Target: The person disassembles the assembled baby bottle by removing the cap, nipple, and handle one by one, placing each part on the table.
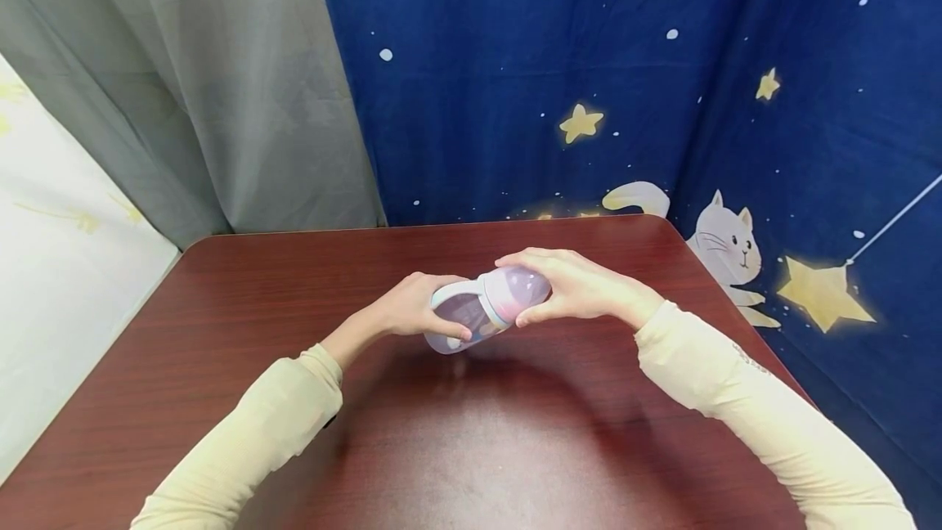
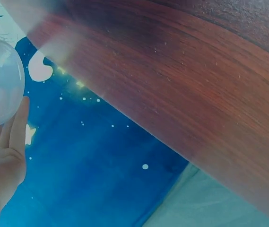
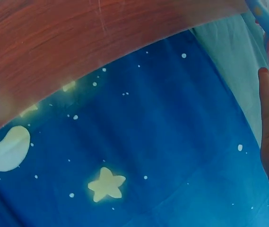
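I'm holding a see-through bottle [image 1: 474, 311] tilted in the air above the table [image 1: 471, 448], its domed pinkish-purple lid [image 1: 524, 286] up to the right and on the body, and I can't tell through the wall whether any liquid is inside. My left hand [image 1: 412, 307] is curled around the body beside the pale handle [image 1: 450, 291], thumb on the near side, while my right hand [image 1: 581, 285] wraps the lid between thumb and fingers. Past the table's far edge hang a grey curtain [image 1: 257, 105] and a starry blue curtain [image 1: 500, 105].
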### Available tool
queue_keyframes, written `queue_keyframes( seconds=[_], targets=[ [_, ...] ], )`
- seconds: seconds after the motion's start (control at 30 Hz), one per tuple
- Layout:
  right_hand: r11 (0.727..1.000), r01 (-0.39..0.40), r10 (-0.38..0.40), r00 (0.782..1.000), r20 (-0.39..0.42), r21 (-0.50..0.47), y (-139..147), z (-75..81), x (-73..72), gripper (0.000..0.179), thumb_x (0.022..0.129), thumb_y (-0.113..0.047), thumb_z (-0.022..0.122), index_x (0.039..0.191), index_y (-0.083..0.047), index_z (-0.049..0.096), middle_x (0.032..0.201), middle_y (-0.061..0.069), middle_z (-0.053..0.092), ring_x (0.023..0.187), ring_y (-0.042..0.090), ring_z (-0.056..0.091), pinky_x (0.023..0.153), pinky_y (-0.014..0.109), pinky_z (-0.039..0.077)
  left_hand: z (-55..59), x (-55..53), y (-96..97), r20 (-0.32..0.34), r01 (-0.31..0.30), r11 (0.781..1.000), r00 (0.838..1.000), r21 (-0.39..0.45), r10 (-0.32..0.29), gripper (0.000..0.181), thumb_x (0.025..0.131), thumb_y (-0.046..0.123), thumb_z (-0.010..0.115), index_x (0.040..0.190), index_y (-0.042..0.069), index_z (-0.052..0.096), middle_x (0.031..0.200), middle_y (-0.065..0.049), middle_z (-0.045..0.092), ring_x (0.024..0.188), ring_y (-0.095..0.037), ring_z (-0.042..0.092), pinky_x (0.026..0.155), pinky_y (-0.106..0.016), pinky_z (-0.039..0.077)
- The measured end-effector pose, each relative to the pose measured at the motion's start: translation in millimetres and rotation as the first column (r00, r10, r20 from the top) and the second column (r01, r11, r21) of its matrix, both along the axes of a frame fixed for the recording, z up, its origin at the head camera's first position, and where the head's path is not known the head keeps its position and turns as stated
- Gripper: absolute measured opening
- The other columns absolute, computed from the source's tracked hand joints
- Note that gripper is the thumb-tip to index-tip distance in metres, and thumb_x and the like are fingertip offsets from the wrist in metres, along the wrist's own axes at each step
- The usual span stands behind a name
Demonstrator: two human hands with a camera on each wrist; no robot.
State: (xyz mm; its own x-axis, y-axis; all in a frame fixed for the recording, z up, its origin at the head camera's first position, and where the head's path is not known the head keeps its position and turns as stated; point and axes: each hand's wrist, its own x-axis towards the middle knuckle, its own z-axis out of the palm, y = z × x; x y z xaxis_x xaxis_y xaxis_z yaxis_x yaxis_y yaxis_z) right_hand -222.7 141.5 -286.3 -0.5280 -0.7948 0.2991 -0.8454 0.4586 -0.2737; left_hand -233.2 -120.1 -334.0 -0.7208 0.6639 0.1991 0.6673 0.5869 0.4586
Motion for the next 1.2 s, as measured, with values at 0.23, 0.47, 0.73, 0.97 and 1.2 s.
queue_keyframes(
  seconds=[0.23,0.47,0.73,0.97,1.2],
  targets=[
    [0.999,-0.015,0.014,1.000,-0.006,-0.032,5.1,-2.6,-0.8,0.067,0.069,-0.046,0.070,0.123,-0.012,0.050,0.118,-0.004,0.051,0.100,0.009,0.048,0.077,0.027,0.040,0.8,-0.3,-1.5,0.013,0.032,0.999,0.999,0.035,-0.033,0.066,0.061,0.057,0.071,0.112,0.018,0.054,0.094,0.012,0.056,0.080,-0.004,0.051,0.066,-0.025,0.043],
    [0.996,-0.046,0.045,0.999,-0.014,-0.072,8.6,-3.2,1.1,0.067,0.069,-0.046,0.071,0.123,-0.012,0.050,0.118,-0.004,0.052,0.100,0.008,0.049,0.076,0.026,0.041,0.6,2.3,-0.7,0.038,0.091,0.994,0.995,0.059,-0.093,0.062,0.063,0.053,0.071,0.111,0.021,0.047,0.089,0.012,0.055,0.077,-0.004,0.052,0.064,-0.024,0.044],
    [0.991,-0.071,0.071,0.997,-0.007,-0.114,11.2,-4.5,3.1,0.068,0.066,-0.046,0.073,0.121,-0.011,0.053,0.115,-0.005,0.054,0.096,0.006,0.051,0.072,0.024,0.043,1.8,1.5,-1.3,0.013,0.128,0.990,0.992,0.063,-0.129,0.062,0.062,0.052,0.072,0.110,0.022,0.048,0.083,0.012,0.057,0.072,-0.003,0.054,0.061,-0.023,0.044],
    [0.986,-0.090,0.089,0.996,-0.011,-0.142,12.0,-3.0,3.1,0.068,0.065,-0.045,0.074,0.119,-0.010,0.055,0.115,-0.005,0.055,0.096,0.007,0.052,0.071,0.023,0.043,4.9,0.4,-1.4,-0.013,0.142,0.988,0.990,0.066,-0.142,0.062,0.061,0.053,0.072,0.109,0.021,0.049,0.082,0.012,0.058,0.070,-0.002,0.054,0.061,-0.023,0.044],
    [0.984,-0.101,0.101,0.995,-0.009,-0.148,12.6,-2.1,4.1,0.066,0.065,-0.044,0.074,0.119,-0.012,0.055,0.114,-0.005,0.055,0.097,0.007,0.052,0.072,0.024,0.043,7.0,1.5,-1.7,0.016,0.144,0.987,0.989,0.070,-0.145,0.062,0.061,0.051,0.074,0.109,0.021,0.050,0.082,0.012,0.057,0.071,-0.003,0.054,0.061,-0.023,0.044]
  ],
)
